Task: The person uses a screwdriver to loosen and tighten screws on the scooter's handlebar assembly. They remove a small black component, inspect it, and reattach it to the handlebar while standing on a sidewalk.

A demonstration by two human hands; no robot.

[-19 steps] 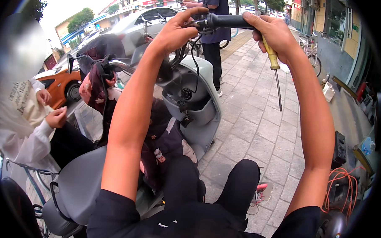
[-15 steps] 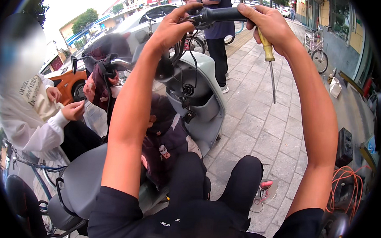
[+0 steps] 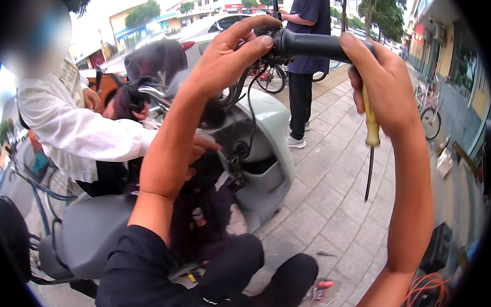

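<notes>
We have a grey seat [image 3: 99, 232] near, 8 o'clock. Our left hand [image 3: 227, 55], 12 o'clock: fingers clamped on black housing [image 3: 266, 32] beside handlebar grip [image 3: 317, 46], 1 o'clock. Our right hand [image 3: 380, 85], 2 o'clock: fingers clamped on the grip's outer end and yellow-handled screwdriver [image 3: 372, 125], tip down. Standing person [image 3: 308, 63] beyond.

From the view's centre, the cylindrical black rubber handlebar grip [image 3: 314, 46] lies at one o'clock, between the bare left hand [image 3: 230, 53] at twelve and the bare right hand [image 3: 380, 82] at two. Below the right hand, a slim yellow-handled metal screwdriver [image 3: 371, 133] hangs at three. The broad grey padded scooter seat [image 3: 97, 232] lies at eight, a white-sleeved co-worker [image 3: 89, 134] at nine, looped orange cable [image 3: 429, 283] at four.
</notes>
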